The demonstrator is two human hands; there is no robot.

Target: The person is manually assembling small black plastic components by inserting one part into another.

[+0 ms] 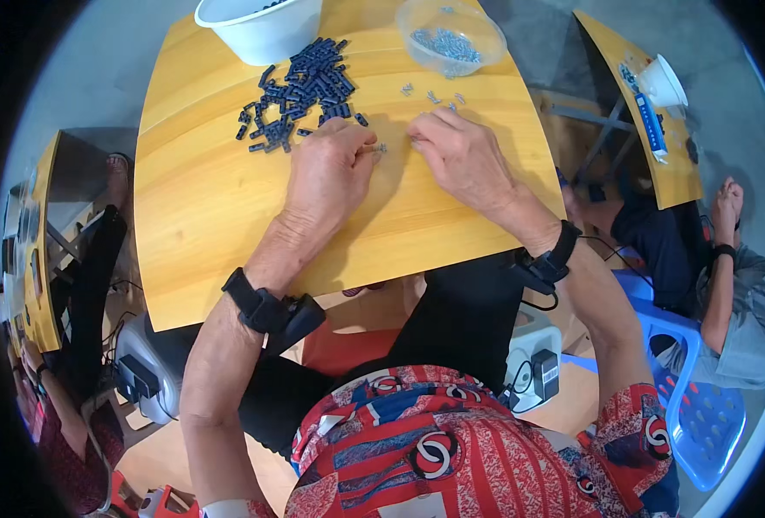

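Over the middle of the wooden table (pixel 227 242), my left hand (pixel 326 168) is closed in a pinch. At its fingertips are small silvery screws (pixel 382 148); whether the fingers grip one or only hover beside them cannot be made out. Just right of it, my right hand (pixel 469 160) also has its thumb and forefinger pinched together, and anything between them is too small to see. Beyond my left hand lies a pile of small black plastic pieces (pixel 313 82), several of them lined up side by side near my knuckles. A few loose screws (pixel 434 97) lie beyond my right hand.
A white tub (pixel 266 39) with black pieces inside stands at the far left of the table. At the far right is a clear plastic bowl (pixel 451 43) of screws. Other people sit at side tables (pixel 650 112) left and right. A blue stool (pixel 702 414) stands at right.
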